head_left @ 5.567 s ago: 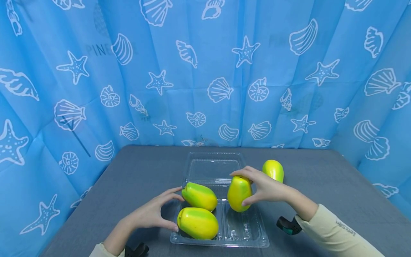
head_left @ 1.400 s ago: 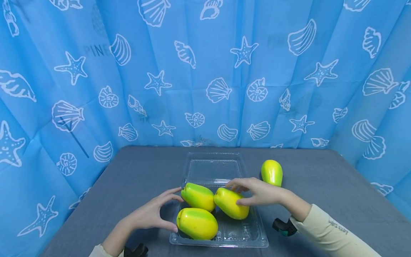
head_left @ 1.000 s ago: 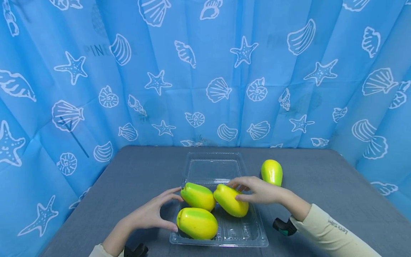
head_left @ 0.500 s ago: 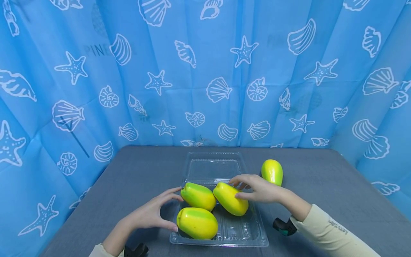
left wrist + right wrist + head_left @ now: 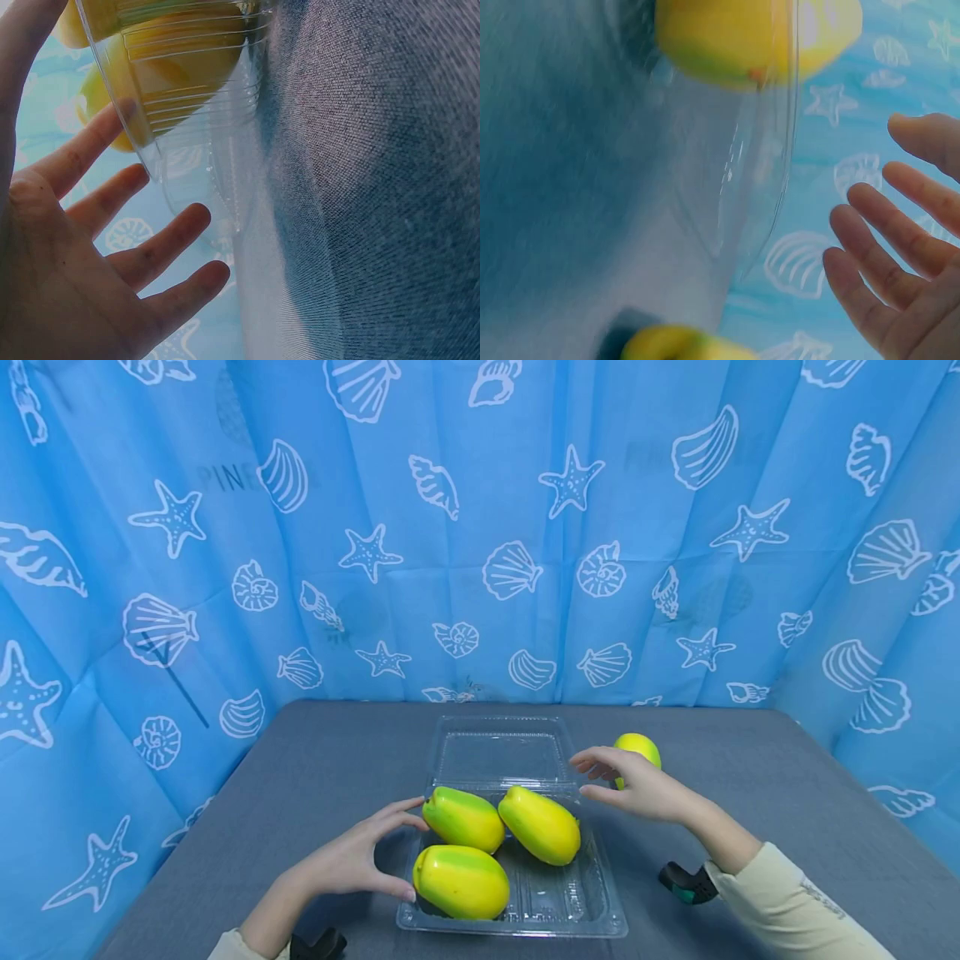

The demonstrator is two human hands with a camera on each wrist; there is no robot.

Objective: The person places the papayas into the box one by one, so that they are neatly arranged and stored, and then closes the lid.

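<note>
Three yellow-green papayas sit in a clear plastic clamshell container [image 5: 551, 932]. The back left papaya [image 5: 463, 820] and front left papaya [image 5: 461, 883] lie beside my left hand [image 5: 358, 858], whose fingers are spread at the container's left rim. The left wrist view shows those fingers [image 5: 161, 247] straight, the index fingertip right at the rim. The right papaya [image 5: 540, 827] lies slanted, its tip against the back left one. To the right of the container, my right hand [image 5: 637, 785] is in the air with nothing in it, partly hiding another papaya [image 5: 637, 745] on the table.
The container's lid [image 5: 502, 756] lies folded back behind its base. Grey cloth covers the table [image 5: 352, 752]. A blue curtain [image 5: 480, 510] printed with white shells and starfish hangs along the back and sides.
The right hand first brought a papaya into the container and turned it to lie slanted. It has since let go and moved up and right. The left hand has stayed put.
</note>
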